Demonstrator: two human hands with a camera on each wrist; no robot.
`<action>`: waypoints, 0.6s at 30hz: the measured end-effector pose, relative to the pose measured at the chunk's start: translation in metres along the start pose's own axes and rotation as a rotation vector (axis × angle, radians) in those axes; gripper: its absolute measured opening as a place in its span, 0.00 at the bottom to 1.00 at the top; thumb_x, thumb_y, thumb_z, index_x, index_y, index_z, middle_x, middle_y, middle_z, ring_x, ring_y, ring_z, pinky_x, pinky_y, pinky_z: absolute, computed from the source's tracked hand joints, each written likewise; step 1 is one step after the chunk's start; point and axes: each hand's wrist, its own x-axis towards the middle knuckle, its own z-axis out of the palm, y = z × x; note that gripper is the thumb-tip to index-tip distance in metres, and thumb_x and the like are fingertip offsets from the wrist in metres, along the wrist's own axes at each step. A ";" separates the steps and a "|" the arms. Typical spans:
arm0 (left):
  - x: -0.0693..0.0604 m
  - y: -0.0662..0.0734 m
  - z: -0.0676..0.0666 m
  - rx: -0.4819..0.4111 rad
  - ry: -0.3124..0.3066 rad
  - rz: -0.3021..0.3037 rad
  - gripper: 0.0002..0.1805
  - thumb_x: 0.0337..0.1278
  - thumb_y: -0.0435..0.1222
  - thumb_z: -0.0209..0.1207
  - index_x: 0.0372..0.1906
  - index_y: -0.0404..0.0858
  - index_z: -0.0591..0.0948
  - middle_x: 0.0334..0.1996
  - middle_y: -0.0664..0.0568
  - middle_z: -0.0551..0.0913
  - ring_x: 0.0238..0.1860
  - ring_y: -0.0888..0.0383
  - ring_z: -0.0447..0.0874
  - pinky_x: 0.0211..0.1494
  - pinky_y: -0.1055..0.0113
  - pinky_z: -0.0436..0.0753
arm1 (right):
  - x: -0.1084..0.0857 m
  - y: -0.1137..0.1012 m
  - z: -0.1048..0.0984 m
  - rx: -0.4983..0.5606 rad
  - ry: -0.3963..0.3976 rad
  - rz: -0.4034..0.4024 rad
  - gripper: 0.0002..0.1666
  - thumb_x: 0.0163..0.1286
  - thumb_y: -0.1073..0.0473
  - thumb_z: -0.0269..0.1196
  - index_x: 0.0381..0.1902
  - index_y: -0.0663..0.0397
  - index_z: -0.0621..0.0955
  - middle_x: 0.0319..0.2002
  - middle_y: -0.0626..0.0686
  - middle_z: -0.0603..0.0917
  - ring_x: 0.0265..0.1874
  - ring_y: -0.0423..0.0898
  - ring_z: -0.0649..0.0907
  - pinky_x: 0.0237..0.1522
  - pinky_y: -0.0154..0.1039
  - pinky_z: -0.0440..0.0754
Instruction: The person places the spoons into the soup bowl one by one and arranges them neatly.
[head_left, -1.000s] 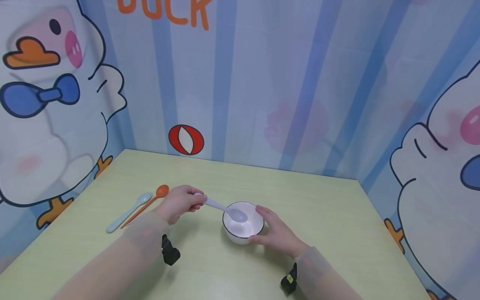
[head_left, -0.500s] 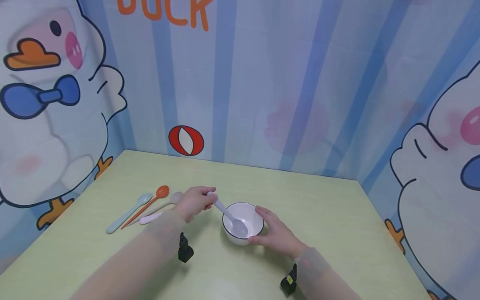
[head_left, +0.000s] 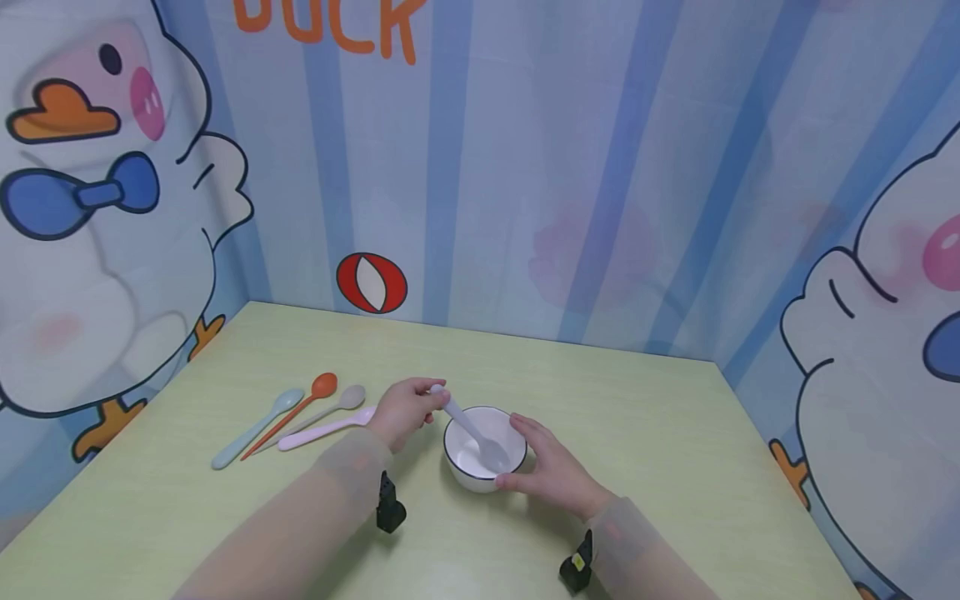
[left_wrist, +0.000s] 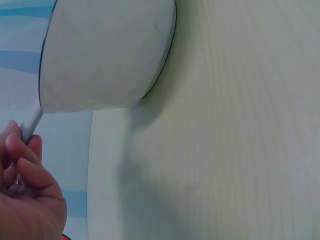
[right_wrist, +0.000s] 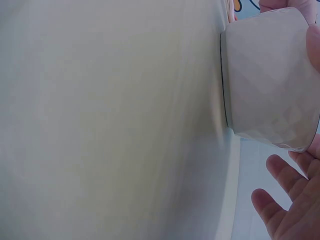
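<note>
In the head view a white bowl (head_left: 467,473) with a dark rim stands on the table. My left hand (head_left: 407,410) pinches the handle end of a pale lavender spoon (head_left: 467,425), whose head lies inside the bowl. Around the bowl's right side curls my right hand (head_left: 558,468), thumb at the near rim and fingers at the far rim. The left wrist view shows my left hand (left_wrist: 31,195) on the handle beside the bowl (left_wrist: 107,55). In the right wrist view, thumb and fingers of my right hand (right_wrist: 300,200) are around the bowl (right_wrist: 272,77).
Left of my left hand lie a light blue spoon (head_left: 251,435), an orange spoon (head_left: 324,385), a grey spoon (head_left: 351,397) and a pink spoon (head_left: 318,432) on the pale table (head_left: 600,400). A printed curtain (head_left: 510,167) stands behind the table.
My left hand has moved right, and the spoon it holds now tilts more steeply into the bowl. The grey and pink spoons have come into sight. My right hand has stayed at the bowl.
</note>
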 end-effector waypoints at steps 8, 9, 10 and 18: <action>0.004 0.000 0.008 -0.075 -0.009 -0.017 0.24 0.66 0.37 0.58 0.65 0.37 0.73 0.46 0.46 0.79 0.32 0.54 0.74 0.45 0.60 0.75 | 0.000 0.001 0.000 0.003 -0.008 0.011 0.58 0.51 0.40 0.73 0.72 0.59 0.61 0.72 0.57 0.61 0.71 0.57 0.59 0.67 0.59 0.57; 0.005 -0.001 0.009 -0.085 -0.002 -0.021 0.23 0.65 0.37 0.58 0.64 0.37 0.74 0.46 0.46 0.79 0.34 0.52 0.75 0.47 0.59 0.75 | 0.000 0.001 0.000 0.006 -0.009 0.010 0.58 0.52 0.40 0.73 0.72 0.60 0.61 0.72 0.57 0.61 0.71 0.57 0.59 0.67 0.59 0.57; 0.005 -0.001 0.009 -0.088 0.006 -0.025 0.23 0.65 0.38 0.59 0.62 0.37 0.75 0.46 0.46 0.79 0.36 0.50 0.75 0.48 0.58 0.74 | 0.000 0.001 0.000 0.008 -0.010 0.011 0.58 0.52 0.40 0.73 0.72 0.60 0.61 0.72 0.57 0.61 0.71 0.57 0.59 0.67 0.59 0.57; 0.013 -0.004 0.014 -0.102 0.047 -0.043 0.22 0.60 0.43 0.63 0.57 0.40 0.79 0.46 0.48 0.80 0.41 0.47 0.74 0.49 0.57 0.72 | 0.001 0.001 0.001 0.009 -0.009 0.015 0.57 0.51 0.40 0.73 0.72 0.59 0.61 0.72 0.57 0.60 0.71 0.57 0.59 0.66 0.60 0.58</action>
